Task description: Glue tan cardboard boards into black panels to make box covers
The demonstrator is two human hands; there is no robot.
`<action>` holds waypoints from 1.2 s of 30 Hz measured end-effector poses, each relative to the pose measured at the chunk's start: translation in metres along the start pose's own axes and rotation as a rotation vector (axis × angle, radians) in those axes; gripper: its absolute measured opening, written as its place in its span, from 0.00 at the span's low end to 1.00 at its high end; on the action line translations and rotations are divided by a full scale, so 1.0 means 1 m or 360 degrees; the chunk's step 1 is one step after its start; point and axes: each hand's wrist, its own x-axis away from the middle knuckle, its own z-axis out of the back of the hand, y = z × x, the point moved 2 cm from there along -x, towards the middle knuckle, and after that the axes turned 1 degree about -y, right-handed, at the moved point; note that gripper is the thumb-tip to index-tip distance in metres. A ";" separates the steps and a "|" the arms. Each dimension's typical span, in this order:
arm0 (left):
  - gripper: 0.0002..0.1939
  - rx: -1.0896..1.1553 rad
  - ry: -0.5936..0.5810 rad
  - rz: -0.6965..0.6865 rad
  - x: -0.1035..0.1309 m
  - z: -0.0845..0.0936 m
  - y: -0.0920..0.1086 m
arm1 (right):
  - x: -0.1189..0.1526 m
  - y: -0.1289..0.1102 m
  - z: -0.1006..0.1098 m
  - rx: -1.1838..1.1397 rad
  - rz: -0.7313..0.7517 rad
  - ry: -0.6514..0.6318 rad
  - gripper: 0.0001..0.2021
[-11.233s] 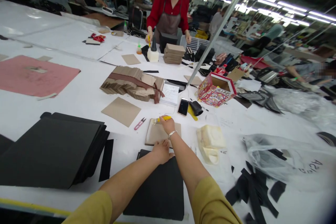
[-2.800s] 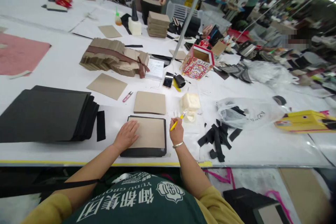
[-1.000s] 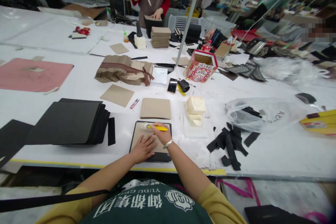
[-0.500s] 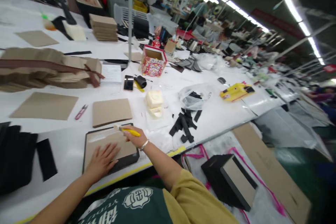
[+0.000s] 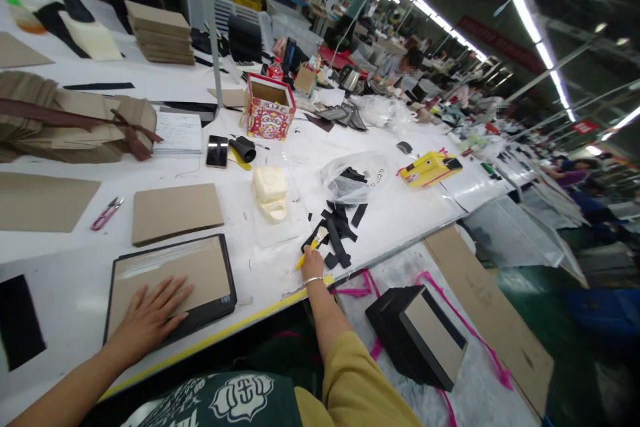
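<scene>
Left hand: the left hand (image 5: 150,317) lies flat, fingers spread, on the brown cardboard panel set in a black sheet (image 5: 173,273) near the table edge (image 5: 225,333).
Right hand: the right hand (image 5: 313,271) is closed around a yellow-handled glue brush (image 5: 311,248), well right of the panel, bristles up beside black offcut strips (image 5: 337,233).
Behind panel: a loose brown board (image 5: 175,212), pink snips (image 5: 105,213).
Farther: cream glue block (image 5: 270,190), black phone (image 5: 217,151), patterned red box (image 5: 269,109).

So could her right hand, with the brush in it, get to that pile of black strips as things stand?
Probably yes. The right hand holds the yellow brush just beside the black strips, with only bare white table between them and nothing in the way.
</scene>
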 end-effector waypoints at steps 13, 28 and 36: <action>0.38 0.1047 0.0039 0.0372 -0.049 0.091 0.043 | 0.068 -0.146 0.088 -0.1868 0.0395 -0.0463 0.13; 0.16 0.2451 -0.0519 0.0940 -0.024 0.092 0.018 | 0.063 -0.222 0.080 -0.1256 0.0736 -0.0151 0.09; 0.20 0.2456 -0.0043 0.1626 0.006 0.082 -0.051 | 0.024 -0.223 0.033 -0.1180 0.0516 0.0069 0.14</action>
